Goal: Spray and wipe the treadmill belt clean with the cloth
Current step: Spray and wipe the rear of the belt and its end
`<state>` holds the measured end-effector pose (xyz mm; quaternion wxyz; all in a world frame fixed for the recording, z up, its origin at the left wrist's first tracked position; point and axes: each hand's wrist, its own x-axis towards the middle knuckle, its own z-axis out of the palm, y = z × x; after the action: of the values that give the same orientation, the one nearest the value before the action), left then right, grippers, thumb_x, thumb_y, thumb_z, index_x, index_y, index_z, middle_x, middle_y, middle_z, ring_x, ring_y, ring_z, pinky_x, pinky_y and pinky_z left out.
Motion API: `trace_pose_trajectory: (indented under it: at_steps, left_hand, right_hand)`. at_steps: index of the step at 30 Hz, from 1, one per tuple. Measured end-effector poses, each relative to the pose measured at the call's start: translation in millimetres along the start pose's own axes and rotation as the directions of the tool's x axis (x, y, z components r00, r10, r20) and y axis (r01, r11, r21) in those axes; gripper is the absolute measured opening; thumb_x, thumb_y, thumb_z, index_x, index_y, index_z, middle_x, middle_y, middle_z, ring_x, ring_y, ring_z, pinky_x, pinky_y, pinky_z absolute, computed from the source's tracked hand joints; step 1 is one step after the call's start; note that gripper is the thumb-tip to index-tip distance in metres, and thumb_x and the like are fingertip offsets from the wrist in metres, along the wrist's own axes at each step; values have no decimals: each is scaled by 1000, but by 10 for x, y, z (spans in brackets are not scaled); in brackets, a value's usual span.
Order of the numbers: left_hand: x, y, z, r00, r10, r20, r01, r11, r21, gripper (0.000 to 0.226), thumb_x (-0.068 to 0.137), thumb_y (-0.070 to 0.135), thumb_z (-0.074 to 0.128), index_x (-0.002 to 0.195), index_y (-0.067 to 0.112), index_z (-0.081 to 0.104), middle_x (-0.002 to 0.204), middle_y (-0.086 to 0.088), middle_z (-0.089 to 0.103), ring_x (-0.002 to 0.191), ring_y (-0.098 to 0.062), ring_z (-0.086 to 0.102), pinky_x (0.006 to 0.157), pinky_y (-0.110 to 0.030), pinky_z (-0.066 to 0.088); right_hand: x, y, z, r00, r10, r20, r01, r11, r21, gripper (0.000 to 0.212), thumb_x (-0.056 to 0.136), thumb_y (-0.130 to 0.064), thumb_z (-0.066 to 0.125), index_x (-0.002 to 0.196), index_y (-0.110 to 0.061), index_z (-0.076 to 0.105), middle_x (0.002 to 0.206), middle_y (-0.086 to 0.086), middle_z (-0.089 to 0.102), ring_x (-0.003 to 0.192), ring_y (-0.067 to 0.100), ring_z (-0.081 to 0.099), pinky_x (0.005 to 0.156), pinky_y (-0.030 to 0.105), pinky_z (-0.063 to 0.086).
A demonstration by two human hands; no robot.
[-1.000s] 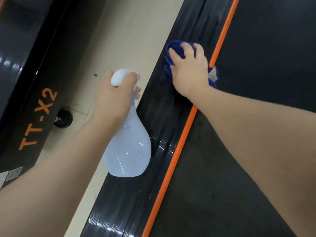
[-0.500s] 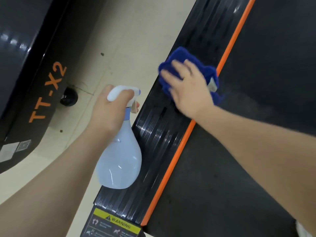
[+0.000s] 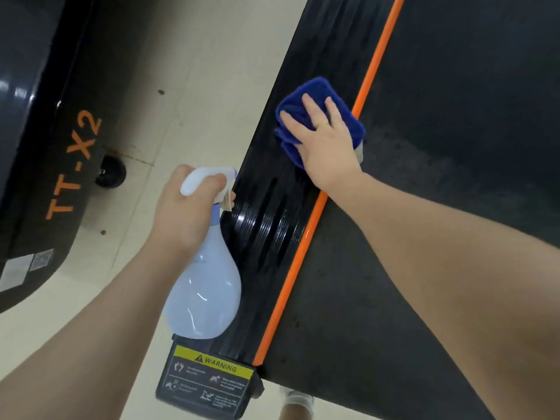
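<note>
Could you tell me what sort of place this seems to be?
Probably a gym or fitness room: a treadmill belt with an orange stripe, a second machine marked TT-X2, and a pale tiled floor.

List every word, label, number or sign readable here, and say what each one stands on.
"TT-X2": orange letters on the black machine at the left.
"WARNING": black letters on the yellow strip of the warning sticker, on the end cap of the treadmill side rail.
Fine print and pictograms under "WARNING": too small to read.
White stickers low on the black machine: blurred, unreadable.
Spray bottle and blue cloth: no text visible.
</note>
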<state>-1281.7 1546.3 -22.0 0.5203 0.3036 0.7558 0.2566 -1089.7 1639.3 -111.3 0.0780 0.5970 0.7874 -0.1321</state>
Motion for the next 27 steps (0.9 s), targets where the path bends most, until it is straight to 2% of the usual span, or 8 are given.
trace_pose_trajectory:
  at_steps: [4,7,9,11,15,20,23,27]
  left_hand:
    - [-31,85,129,997,-63,-33,62,998,-15,54,62,52,52,107,27,63,100,4,65,80,-10,56,49,-26,46]
    - [-53,167,312,996,-53,-76,53,999,-9,16,78,43,57,89,33,63,85,10,58,74,-11,52,47,-24,42]
    - [-100,250,525,998,9,-66,-8,1000,13,8,86,36,56,87,31,62,89,6,56,77,-10,54,50,-25,45]
    - [-160,359,838,992,124,4,-124,992,27,13,90,28,56,92,16,61,86,2,52,72,-10,51,62,-23,43]
    - [-231,530,1456,983,173,60,-173,985,-3,14,91,28,57,93,16,48,79,12,49,65,5,49,62,-12,40]
    - [-424,602,2135,974,220,56,-222,975,27,21,93,26,56,99,9,45,77,7,49,61,-2,47,53,-9,37]
    - [-501,514,2369,985,153,83,-158,986,48,27,91,28,56,103,5,46,84,-5,58,69,-11,52,60,-22,42]
    - [-724,390,2646,972,86,217,-112,988,108,27,91,30,56,100,8,44,86,-5,58,73,-14,53,63,-26,43]
  right_hand:
    - [-552,-188,129,940,-336,-55,339,939,62,55,83,-14,45,135,-28,49,150,13,33,131,44,34,96,55,39]
    - [-1167,-60,127,852,-523,29,506,837,206,55,68,0,68,118,-20,65,136,11,52,111,44,52,71,50,48]
    - [-1279,169,60,924,-377,60,341,886,314,49,77,-1,62,122,-18,62,136,11,51,109,44,51,84,50,47]
    - [-1324,485,-135,999,2,-40,19,854,520,47,82,5,50,124,-13,61,131,9,55,109,38,54,97,34,39]
    - [-1466,1095,-628,885,463,52,-311,504,806,38,94,1,45,125,-17,59,117,-11,54,112,8,52,100,13,34]
    - [-1882,1761,-644,773,606,191,-509,411,756,37,96,-5,44,127,-19,58,111,-12,53,106,4,50,91,9,34]
    - [-2097,2061,-553,702,671,238,-584,350,733,38,97,-7,42,129,-21,56,110,-11,54,102,6,51,78,5,32]
    - [-2259,2274,-401,710,662,239,-595,383,707,40,98,-9,40,134,-22,51,130,-3,52,117,12,49,91,12,30]
